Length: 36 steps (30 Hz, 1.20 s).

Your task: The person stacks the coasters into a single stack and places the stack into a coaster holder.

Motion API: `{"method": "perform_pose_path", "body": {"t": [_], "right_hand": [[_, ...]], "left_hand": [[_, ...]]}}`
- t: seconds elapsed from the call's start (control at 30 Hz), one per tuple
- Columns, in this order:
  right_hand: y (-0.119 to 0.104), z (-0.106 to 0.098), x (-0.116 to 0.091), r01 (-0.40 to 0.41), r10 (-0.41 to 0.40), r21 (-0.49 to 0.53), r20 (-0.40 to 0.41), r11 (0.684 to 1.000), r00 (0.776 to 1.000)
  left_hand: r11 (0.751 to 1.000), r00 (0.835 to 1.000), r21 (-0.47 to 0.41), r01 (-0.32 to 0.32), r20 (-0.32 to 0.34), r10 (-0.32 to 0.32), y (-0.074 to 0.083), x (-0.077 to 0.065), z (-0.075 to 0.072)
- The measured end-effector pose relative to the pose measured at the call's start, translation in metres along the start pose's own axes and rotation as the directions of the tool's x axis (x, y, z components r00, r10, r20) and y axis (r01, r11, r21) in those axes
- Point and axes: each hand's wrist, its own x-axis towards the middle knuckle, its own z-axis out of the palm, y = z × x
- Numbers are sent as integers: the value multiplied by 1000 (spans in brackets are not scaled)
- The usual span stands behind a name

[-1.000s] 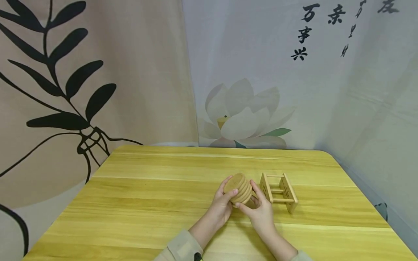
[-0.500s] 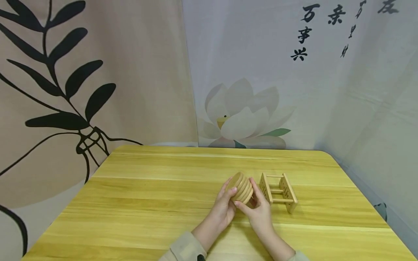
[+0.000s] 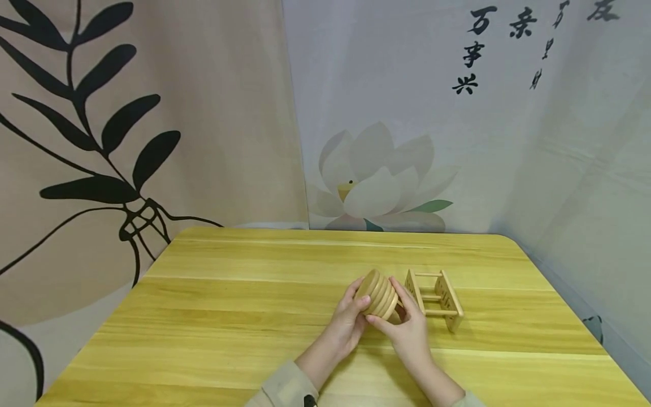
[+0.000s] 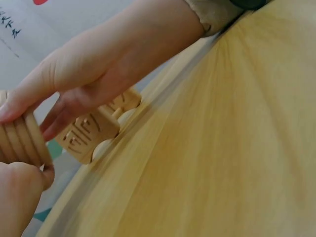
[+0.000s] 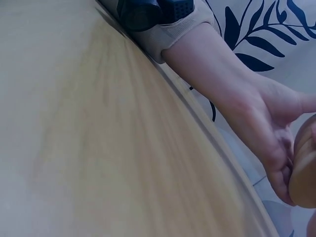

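Note:
Several round wooden coasters [image 3: 380, 295] form a tilted stack, held above the table in the head view. On the stack's left side my left hand [image 3: 347, 320] grips it, thumb across the near coaster. My right hand [image 3: 408, 332] holds the stack's other side between thumb and fingers. Just right of that hand, a wooden coaster rack [image 3: 447, 295] with slotted end panels and thin rods stands on the table. In the left wrist view, part of the stack [image 4: 22, 140] shows between both hands, the rack [image 4: 85, 137] behind them. Only an edge of the stack [image 5: 303, 175] enters the right wrist view.
The wood-grain table [image 3: 229, 328] extends around the hands, with its far edge beyond the rack. Behind it hang printed cloths, one with dark leaves [image 3: 104, 189] and another with a pale lotus [image 3: 378, 181].
The coaster stack has turned, so its near face shows narrower and more of the edges are visible. It has shifted slightly right with the fingers. The rack has stayed put.

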Motion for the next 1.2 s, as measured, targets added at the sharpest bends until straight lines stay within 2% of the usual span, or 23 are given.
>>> {"method": "perform_pose_path", "body": {"t": [0.13,0.3,0.43,0.6,0.8,1.03,1.2], "right_hand": [[-7,-3,1,-7,7,-23,-4,1000,1000],[-32,-5,0,13,-12,-56,18,998,1000],[-42,-7,0,51,-48,-90,40,995,998],[-42,-11,1,93,-83,-155,71,984,994],[-41,-15,4,140,-122,-164,112,976,986],[-42,-18,5,154,-122,-217,153,964,981],[-44,-20,5,169,-123,-237,200,957,972]], "left_hand": [[999,1000,50,3,19,-4,3,1,-3],[993,999,115,24,27,-27,7,2,-7],[977,999,213,29,29,-36,12,3,-9],[947,999,321,23,38,-37,17,4,-13],[895,993,446,-1,104,-50,23,6,-21],[878,970,478,-21,223,-98,31,8,-27],[850,960,526,-24,250,-128,36,7,-27]]}}
